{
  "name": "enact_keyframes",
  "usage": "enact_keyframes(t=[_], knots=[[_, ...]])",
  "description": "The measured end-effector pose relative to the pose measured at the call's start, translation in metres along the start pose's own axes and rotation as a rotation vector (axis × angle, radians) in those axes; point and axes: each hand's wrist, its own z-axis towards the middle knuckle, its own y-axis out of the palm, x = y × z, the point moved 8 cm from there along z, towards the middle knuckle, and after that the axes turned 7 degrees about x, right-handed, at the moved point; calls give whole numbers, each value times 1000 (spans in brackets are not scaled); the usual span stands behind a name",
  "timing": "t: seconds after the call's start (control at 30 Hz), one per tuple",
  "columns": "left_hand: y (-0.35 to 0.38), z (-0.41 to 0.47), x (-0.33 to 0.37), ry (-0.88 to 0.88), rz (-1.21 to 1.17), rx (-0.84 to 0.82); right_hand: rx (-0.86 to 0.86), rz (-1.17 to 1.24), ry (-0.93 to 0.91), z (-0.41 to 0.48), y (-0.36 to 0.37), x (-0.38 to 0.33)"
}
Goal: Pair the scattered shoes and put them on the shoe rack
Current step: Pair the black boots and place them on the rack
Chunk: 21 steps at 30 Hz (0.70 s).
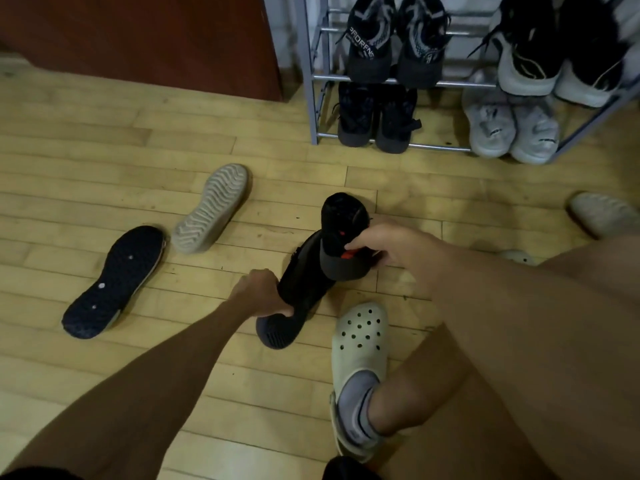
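My left hand [261,292] grips a black shoe [298,292] lying on its side on the wood floor, sole toward me. Just beyond it, my right hand [377,245] holds a second black shoe with red marks [341,237], sole up, touching the first. To the left lie a dark blue shoe [112,282] and a beige shoe [211,207], both sole up. Another beige shoe [602,213] sits at the right edge. The grey metal shoe rack [313,77] stands at the back right with several pairs on its two visible shelves.
My foot in a pale clog [358,344] and grey sock is planted right beside the held shoes. A second clog [519,258] peeks out behind my right arm. A dark red-brown cabinet [156,39] stands left of the rack.
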Motion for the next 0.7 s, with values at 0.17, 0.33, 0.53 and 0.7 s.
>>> enact_keyframes(t=[0.17, 0.33, 0.53, 0.7], knots=[[-31, -10, -10, 42, 179, 175, -81, 65, 69, -9, 10, 12], [-31, -23, -9, 55, 247, 266, -46, 18, 62, -10, 8, 16], [-33, -33, -36, -130, 129, 371, 107, 13, 15, -8, -3, 14], [20, -32, -6, 108, -171, 161, 58, -17, 19, -8, 3, 14]])
